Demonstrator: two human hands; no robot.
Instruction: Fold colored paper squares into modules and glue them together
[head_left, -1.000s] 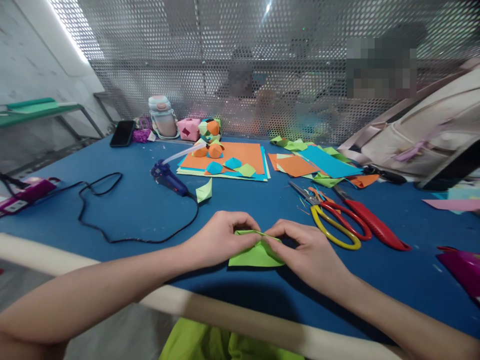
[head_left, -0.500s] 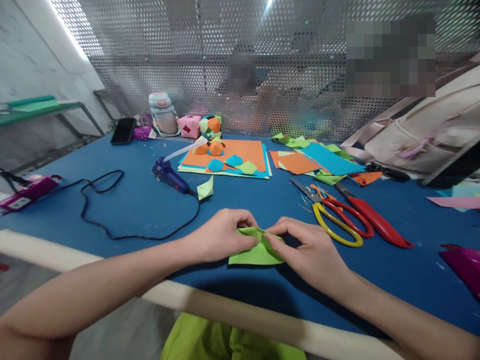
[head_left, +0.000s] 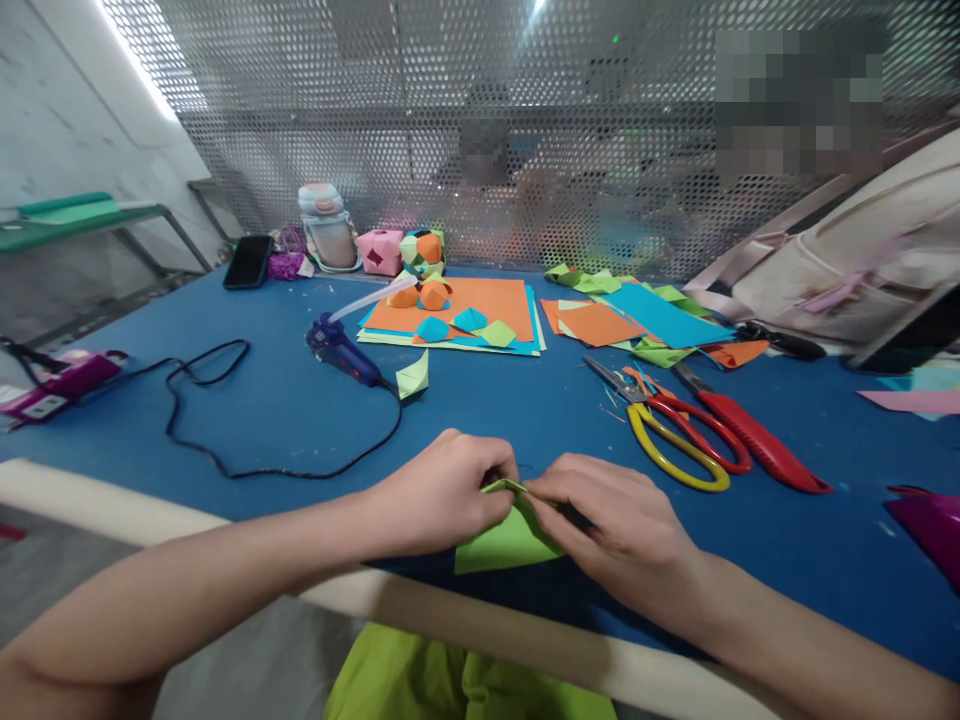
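A piece of light green paper (head_left: 506, 543), partly folded, is held between my two hands near the table's front edge. My left hand (head_left: 454, 492) pinches its upper left part between thumb and curled fingers. On the other side, my right hand (head_left: 611, 515) grips the upper right edge, thumb and fingertips pressed together. The paper's top edge stands bent up between the fingertips, while its lower flap spreads toward me. Part of the sheet is covered by the fingers. A small folded pale green paper piece (head_left: 413, 376) lies beyond my left hand.
On the blue table (head_left: 480, 420) lie a blue glue gun (head_left: 343, 350) with its cord, yellow-and-red scissors (head_left: 675, 430), a red-handled cutter (head_left: 765, 440), stacked coloured sheets (head_left: 495, 298) with folded pieces, and paper scraps (head_left: 660, 315). A bottle (head_left: 328, 230) stands at the back.
Both hands have moved slightly toward me with the green paper. Its top edge is now bent up more steeply between my fingertips.
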